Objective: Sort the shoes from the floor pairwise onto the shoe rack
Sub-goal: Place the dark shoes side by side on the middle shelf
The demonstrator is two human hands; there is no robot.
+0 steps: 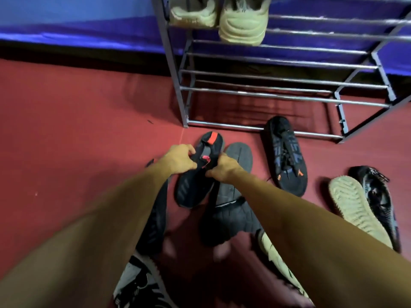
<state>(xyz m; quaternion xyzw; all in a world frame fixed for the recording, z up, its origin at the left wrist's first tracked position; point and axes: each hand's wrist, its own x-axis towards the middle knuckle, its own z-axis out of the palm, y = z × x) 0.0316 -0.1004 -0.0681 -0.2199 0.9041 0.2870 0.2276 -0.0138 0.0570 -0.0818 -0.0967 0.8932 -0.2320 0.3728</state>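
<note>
The left hand [178,160] and right hand [222,166], fingers curled, pinch opposite edges of the opening of a black shoe [192,190] with a red heel tab. This shoe lies on the red floor [77,130], just before the shoe rack [266,95]. An overturned dark shoe [239,156] lies beside it. A tan pair [242,23] occupies an upper shelf.

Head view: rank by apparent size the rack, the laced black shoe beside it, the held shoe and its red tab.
1. rack
2. laced black shoe and held shoe: too alike to rank, the held one partly covered
3. red tab
</note>
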